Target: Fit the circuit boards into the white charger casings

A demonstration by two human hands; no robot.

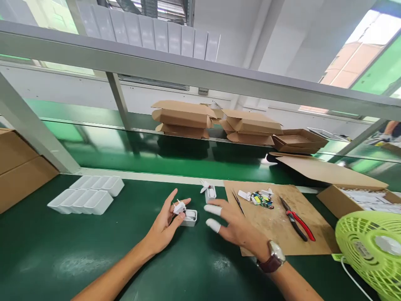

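Note:
My left hand (164, 223) has its thumb and fingers closed around a white plug adapter (179, 207) with its metal pins pointing up. Right beside it, at the thumb tip, a small white box (189, 221) sits on the green table with a white part inside. My right hand (232, 221) is held out with fingers apart and nothing in them, white covers on two fingertips. Just beyond those fingers stands a second small white box (210, 194), with another white plug (204, 184) at its back left edge.
White trays (90, 194) stand at left. On a brown board (275, 242) lie pliers (297, 219), a thin pointed tool (238, 202) and circuit boards (262, 200). A green fan (372, 246) and a carton of white items (340, 200) are at right. Cardboard boxes (184, 115) line the back.

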